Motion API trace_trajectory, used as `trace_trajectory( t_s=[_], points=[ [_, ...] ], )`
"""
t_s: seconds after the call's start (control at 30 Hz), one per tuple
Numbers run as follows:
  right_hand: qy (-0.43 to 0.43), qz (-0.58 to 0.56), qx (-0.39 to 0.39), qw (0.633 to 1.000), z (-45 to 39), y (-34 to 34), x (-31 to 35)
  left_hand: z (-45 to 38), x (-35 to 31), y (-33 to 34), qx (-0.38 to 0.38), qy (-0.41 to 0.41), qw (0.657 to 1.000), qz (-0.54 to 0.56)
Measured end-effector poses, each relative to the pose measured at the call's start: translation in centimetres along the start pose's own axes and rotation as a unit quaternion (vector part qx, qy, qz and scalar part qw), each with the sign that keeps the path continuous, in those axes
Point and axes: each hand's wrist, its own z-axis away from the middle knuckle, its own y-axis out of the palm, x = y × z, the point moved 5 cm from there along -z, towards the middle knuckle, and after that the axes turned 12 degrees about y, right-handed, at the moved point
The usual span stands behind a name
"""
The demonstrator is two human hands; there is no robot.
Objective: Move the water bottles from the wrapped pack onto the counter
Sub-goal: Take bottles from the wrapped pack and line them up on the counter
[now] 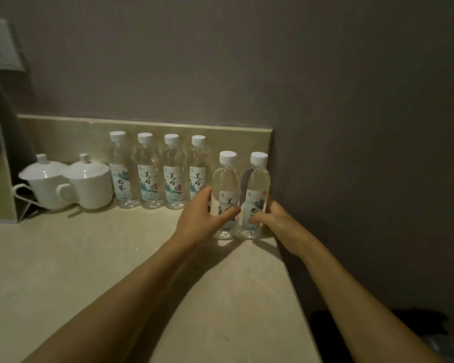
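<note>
Bottles stood upright on the beige surface [89, 258], six in all, white caps, clear bodies, printed labels. Landmark: the back row of four bottles [159, 171], lined up against the low backsplash [63, 134]. Just right of that row and a bit nearer the camera stood a left front bottle [226, 184] and a right front bottle [256, 184], touching each other, close to the dark side wall [364, 153] at the surface's right edge. Left hand [199, 218] gripped the left front bottle low on its label, thumb across the front, fingers [203, 193] curled round the far side. Right hand [275, 216] gripped the right front bottle, thumb on the label, fingers wrapped behind it. Both front bottles looked to rest on the surface. Left of the back row sat two white lidded cups [71, 182], side by side, touching or nearly so. Wrapped pack not seen in view.
</note>
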Motion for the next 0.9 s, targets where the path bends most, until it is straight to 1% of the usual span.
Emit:
trace_trajectory(
  t_s=[0.1, 0.17, 0.27, 0.33, 0.4, 0.5, 0.77, 0.9],
  points=[
    [0.018, 0.039, -0.032, 0.999, 0.3, -0.1, -0.5, 0.3, 0.5, -0.2, 0.043, 0.004, 0.996, -0.083],
    [0.026, 0.066, -0.065, 0.995, 0.4, 0.3, -0.8, 0.6, 0.9, -0.3, 0.064, -0.004, 0.992, -0.110],
    [0.025, 0.107, -0.160, 0.981, 0.7, 0.7, -0.9, 1.0, 1.5, -0.5, 0.054, -0.029, 0.993, -0.097],
    [0.024, 0.155, -0.238, 0.959, 1.1, 0.8, -0.5, 1.1, 1.6, -0.6, 0.047, -0.036, 0.993, -0.104],
    [0.027, 0.196, -0.278, 0.940, 1.4, 0.8, -0.2, 1.0, 1.5, -0.4, 0.052, -0.029, 0.992, -0.113],
    [0.030, 0.211, -0.284, 0.935, 1.5, 1.0, 0.0, 0.8, 1.4, -0.1, 0.062, -0.019, 0.992, -0.112],
    [0.028, 0.198, -0.265, 0.943, 0.9, 1.2, 0.5, -0.2, 1.6, 0.2, 0.069, -0.014, 0.986, -0.150],
    [0.024, 0.199, -0.263, 0.944, 0.6, 1.2, 0.8, -0.2, 1.4, 0.6, 0.054, -0.024, 0.985, -0.162]
  ],
)
